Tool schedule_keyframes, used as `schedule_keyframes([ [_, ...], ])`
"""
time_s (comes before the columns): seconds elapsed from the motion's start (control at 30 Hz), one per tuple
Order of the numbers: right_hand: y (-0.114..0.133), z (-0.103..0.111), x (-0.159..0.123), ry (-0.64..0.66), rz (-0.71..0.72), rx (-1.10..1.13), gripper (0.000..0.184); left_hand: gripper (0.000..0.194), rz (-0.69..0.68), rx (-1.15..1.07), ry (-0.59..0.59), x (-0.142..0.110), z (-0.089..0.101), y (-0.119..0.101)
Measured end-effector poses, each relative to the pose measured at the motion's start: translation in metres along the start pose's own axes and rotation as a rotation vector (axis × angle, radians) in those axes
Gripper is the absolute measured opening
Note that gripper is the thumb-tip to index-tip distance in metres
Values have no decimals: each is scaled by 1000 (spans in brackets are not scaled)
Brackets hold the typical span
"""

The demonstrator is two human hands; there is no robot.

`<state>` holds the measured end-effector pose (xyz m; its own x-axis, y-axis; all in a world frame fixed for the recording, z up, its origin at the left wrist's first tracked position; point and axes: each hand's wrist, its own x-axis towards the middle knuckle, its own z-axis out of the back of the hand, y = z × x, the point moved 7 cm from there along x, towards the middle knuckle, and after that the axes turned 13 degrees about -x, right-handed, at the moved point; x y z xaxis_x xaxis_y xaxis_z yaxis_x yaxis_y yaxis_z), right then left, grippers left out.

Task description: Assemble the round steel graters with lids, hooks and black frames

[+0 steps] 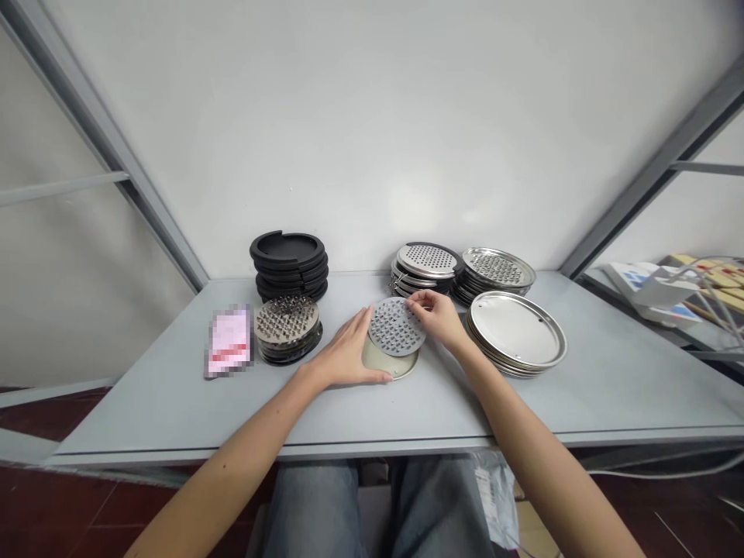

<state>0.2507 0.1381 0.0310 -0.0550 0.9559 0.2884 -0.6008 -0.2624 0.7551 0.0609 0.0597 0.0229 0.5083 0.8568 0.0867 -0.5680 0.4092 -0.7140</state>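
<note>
My right hand pinches the upper right edge of a round grey grater disc with raised, perforated teeth. The disc is tilted over a shallow, pale round metal plate, covering much of it. Around the left side of that plate curves my left hand, its thumb along the front rim and its fingers by the disc's left edge. Left of this hand stands a stack of toothed grater discs. Close to my right forearm is a stack of shiny round metal plates.
Black ring-shaped holders are piled at the back left. Behind my hands sit a stack of assembled graters and a stack of rimmed grater plates. A blurred pink item lies left on the grey table; a white wall backs it.
</note>
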Motion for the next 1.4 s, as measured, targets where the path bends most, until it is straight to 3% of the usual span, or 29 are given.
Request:
schedule_keyframes([
  [0.17, -3, -5, -4, 38, -179, 342, 45, 120, -33, 48, -93, 0, 8, -1],
  [0.37, -2, -16, -12, 168, -404, 683, 39, 109, -94, 67, -236, 6, 14, -16],
  [0.57, 10, -29, -16, 330, -344, 882, 35, 119, -58, 168, -266, 30, 13, -33],
  [0.83, 18, -16, -13, 294, -221, 813, 40, 115, -89, 147, -254, 44, 24, -48],
  [0.97, 13, -8, -8, 227, -219, 770, 38, 113, -91, 223, -304, 21, 49, -67],
  [1.1, 5, -10, -8, 201, -268, 690, 32, 109, 16, 312, -339, -22, 89, -68],
  [1.23, 4, -16, -11, 227, -285, 626, 28, 103, 257, 394, -396, -59, 129, -39],
  [1.4, 6, -18, -13, 239, -277, 562, 29, 101, 479, 432, -352, -73, 147, -1],
])
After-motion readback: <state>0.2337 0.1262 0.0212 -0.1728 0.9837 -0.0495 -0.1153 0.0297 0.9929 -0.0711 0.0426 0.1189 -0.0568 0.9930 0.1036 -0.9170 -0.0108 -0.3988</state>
